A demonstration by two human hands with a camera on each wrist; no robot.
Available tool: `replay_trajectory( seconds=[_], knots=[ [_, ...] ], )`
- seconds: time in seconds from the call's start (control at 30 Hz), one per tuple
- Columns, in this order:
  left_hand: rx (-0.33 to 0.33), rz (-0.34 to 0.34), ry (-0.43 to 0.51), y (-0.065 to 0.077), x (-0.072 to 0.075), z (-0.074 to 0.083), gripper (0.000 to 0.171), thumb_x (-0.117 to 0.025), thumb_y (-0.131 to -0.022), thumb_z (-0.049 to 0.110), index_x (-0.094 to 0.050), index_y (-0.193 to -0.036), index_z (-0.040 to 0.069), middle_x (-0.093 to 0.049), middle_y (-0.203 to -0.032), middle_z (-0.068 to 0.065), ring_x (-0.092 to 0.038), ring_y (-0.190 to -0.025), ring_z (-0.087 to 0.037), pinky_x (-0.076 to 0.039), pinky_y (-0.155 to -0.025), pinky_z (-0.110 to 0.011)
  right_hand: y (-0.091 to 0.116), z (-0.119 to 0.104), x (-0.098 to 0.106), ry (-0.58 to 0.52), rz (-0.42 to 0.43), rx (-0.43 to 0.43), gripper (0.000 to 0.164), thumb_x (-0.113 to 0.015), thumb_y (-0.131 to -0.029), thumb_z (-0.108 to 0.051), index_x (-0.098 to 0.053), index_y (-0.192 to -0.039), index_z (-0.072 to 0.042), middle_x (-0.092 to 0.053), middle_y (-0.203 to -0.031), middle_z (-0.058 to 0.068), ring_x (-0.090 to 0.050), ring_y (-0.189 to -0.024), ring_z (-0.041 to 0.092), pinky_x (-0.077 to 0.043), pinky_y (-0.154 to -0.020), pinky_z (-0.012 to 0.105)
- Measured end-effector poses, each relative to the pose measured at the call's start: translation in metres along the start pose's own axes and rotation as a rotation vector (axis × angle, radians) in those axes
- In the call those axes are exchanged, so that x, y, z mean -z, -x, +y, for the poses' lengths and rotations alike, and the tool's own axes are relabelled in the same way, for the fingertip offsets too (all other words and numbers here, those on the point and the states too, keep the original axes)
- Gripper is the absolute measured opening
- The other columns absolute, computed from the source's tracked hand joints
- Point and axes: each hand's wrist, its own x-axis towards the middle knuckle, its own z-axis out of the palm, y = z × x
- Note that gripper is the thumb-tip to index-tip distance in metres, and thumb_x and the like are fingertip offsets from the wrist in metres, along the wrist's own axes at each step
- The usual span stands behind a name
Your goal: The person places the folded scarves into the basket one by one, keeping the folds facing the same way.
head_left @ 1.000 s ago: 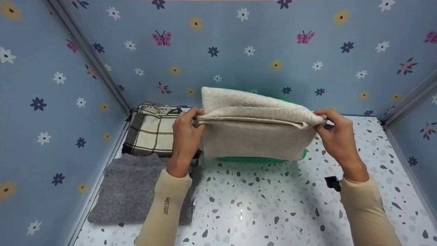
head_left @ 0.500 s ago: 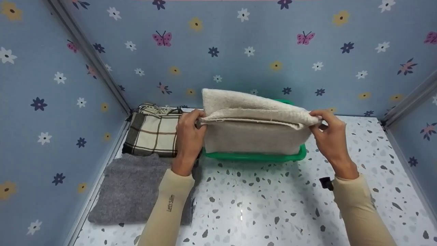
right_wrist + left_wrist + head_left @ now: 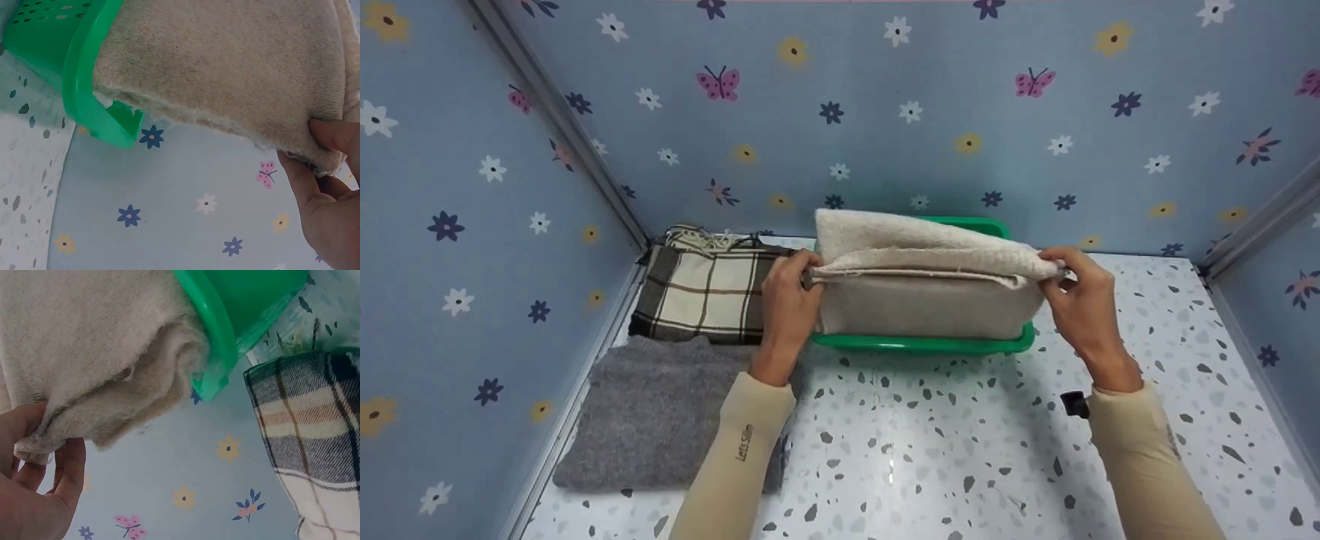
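Note:
A folded cream knitted cloth (image 3: 922, 304) stands on edge in the head view, its lower end down inside the rim of a green plastic basket (image 3: 922, 345). My left hand (image 3: 791, 300) pinches its upper left corner between thumb and fingers. At the upper right corner, my right hand (image 3: 1080, 300) grips the folded layers the same way. The left wrist view shows the cloth (image 3: 84, 337) in loose layers beside the basket rim (image 3: 216, 332). In the right wrist view, the cloth (image 3: 225, 67) reaches out past the basket's rim (image 3: 79, 79).
Left of the basket lies a folded plaid scarf (image 3: 697, 292) with fringe. In front of it is a folded grey cloth (image 3: 645, 420), partly behind my left sleeve. A flowered wall (image 3: 870, 150) rises behind the basket, above the speckled floor (image 3: 915, 450).
Both hands have lowered the cream cloth into the basket and come slightly closer together. More of the green rim shows now in front and behind.

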Motion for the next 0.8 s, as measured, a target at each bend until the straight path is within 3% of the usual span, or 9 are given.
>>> replay_trajectory(
  seconds=[0.33, 0.67, 0.73, 0.8],
  knots=[
    [0.067, -0.084, -0.023, 0.006, -0.012, -0.014, 0.026, -0.068, -0.090, -0.015, -0.073, -0.107, 0.004, -0.068, -0.093, -0.012, -0.053, -0.084, -0.030, -0.041, -0.075, -0.043, 0.006, 0.016, -0.011, -0.001, -0.055, -0.064, 0.024, -0.059, -0.098, 0.014, -0.070, -0.118, 0.006, -0.071, -0.119, 0.025, -0.069, -0.107, 0.035, -0.044, -0.078, 0.005],
    [0.107, -0.133, -0.070, 0.008, -0.020, -0.020, 0.027, -0.071, -0.093, -0.009, -0.071, -0.115, 0.005, -0.071, -0.106, -0.015, -0.057, -0.093, -0.033, -0.049, -0.079, -0.048, 0.010, 0.028, -0.021, -0.019, -0.047, -0.117, 0.027, -0.063, -0.097, 0.012, -0.070, -0.122, 0.006, -0.070, -0.119, 0.027, -0.069, -0.109, 0.040, -0.046, -0.081, 0.004],
    [0.103, -0.133, -0.074, 0.008, -0.022, -0.023, 0.028, -0.071, -0.094, -0.009, -0.072, -0.118, 0.004, -0.072, -0.109, -0.015, -0.059, -0.096, -0.033, -0.051, -0.082, -0.049, 0.012, 0.031, -0.023, -0.013, -0.061, -0.121, 0.031, -0.064, -0.098, 0.011, -0.069, -0.128, 0.005, -0.069, -0.124, 0.027, -0.069, -0.113, 0.041, -0.049, -0.085, 0.007],
    [0.089, -0.128, -0.067, 0.009, -0.023, -0.025, 0.029, -0.071, -0.094, -0.009, -0.072, -0.120, 0.003, -0.073, -0.113, -0.016, -0.062, -0.100, -0.034, -0.052, -0.087, -0.050, 0.014, 0.033, -0.024, 0.002, -0.080, -0.123, 0.038, -0.066, -0.098, 0.009, -0.066, -0.136, 0.004, -0.066, -0.131, 0.026, -0.067, -0.118, 0.041, -0.055, -0.091, 0.016]
  ],
)
